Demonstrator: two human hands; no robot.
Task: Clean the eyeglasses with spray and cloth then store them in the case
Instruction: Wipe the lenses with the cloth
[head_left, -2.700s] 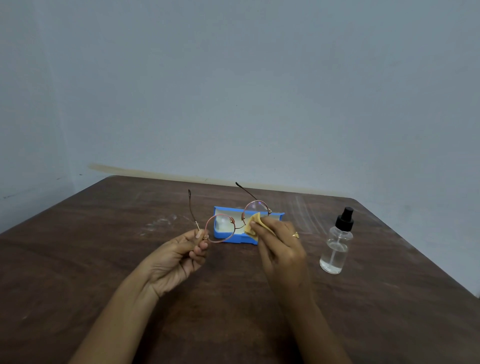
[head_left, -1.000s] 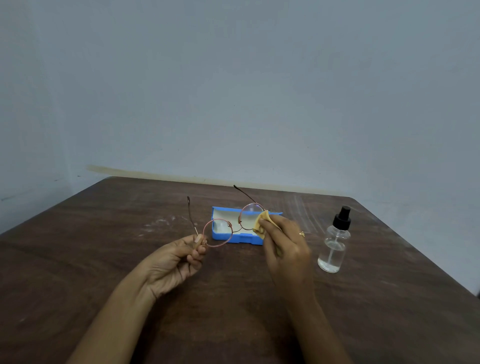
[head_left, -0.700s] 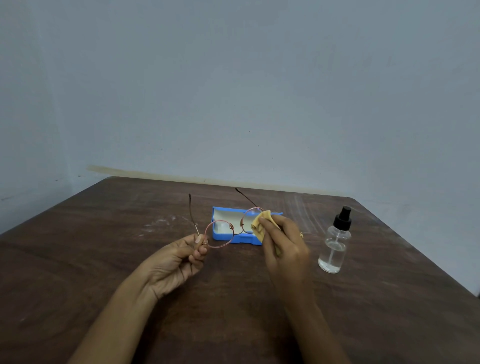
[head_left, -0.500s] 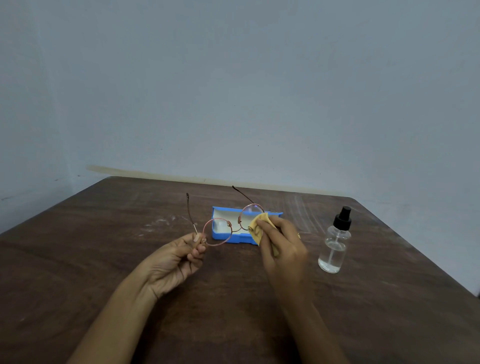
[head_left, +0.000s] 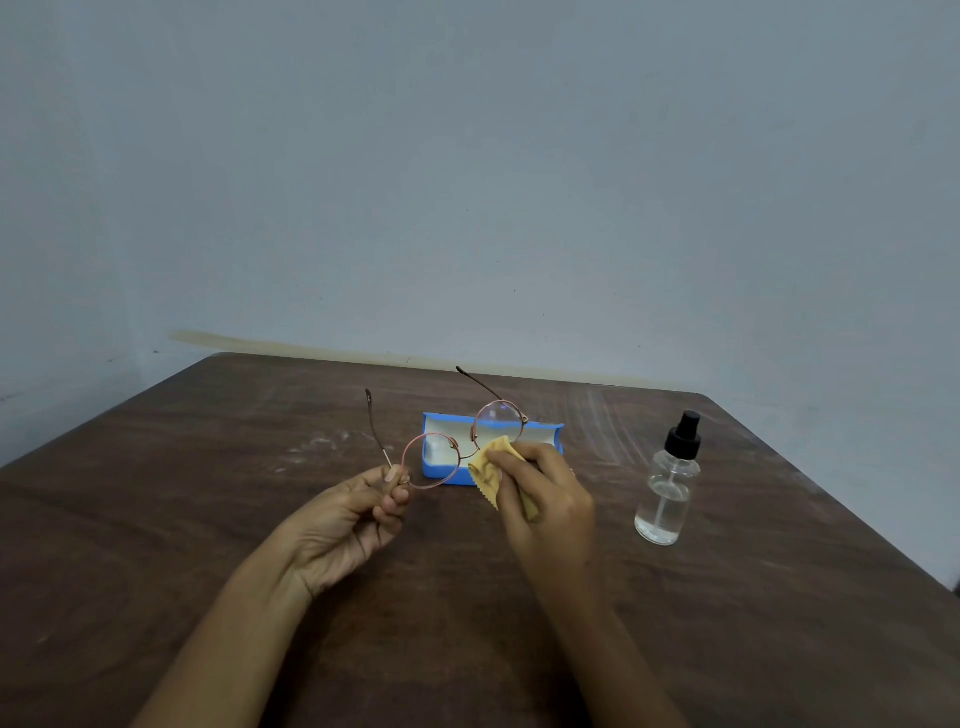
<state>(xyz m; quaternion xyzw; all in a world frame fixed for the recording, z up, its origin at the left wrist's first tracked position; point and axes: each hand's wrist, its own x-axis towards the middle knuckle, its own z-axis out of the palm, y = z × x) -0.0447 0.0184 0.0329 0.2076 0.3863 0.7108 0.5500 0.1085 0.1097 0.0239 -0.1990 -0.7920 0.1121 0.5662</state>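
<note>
Round, thin rose-gold eyeglasses (head_left: 465, 447) hang in the air above the table, arms unfolded and pointing away from me. My left hand (head_left: 348, 519) pinches the frame at its left hinge. My right hand (head_left: 545, 499) grips a yellow cloth (head_left: 493, 467) just under the right lens, at its lower rim. Behind the glasses lies the open blue case (head_left: 545, 434) with a white lining. A clear spray bottle (head_left: 667, 493) with a black pump stands upright to the right.
The dark brown wooden table (head_left: 208, 519) meets a grey wall at the back. Its right edge runs diagonally behind the bottle. Faint white smears mark the wood left of the case.
The cloth has slid off the right lens down to its lower rim, so the lens now shows bare. My left hand has kept its hold on the hinge.
</note>
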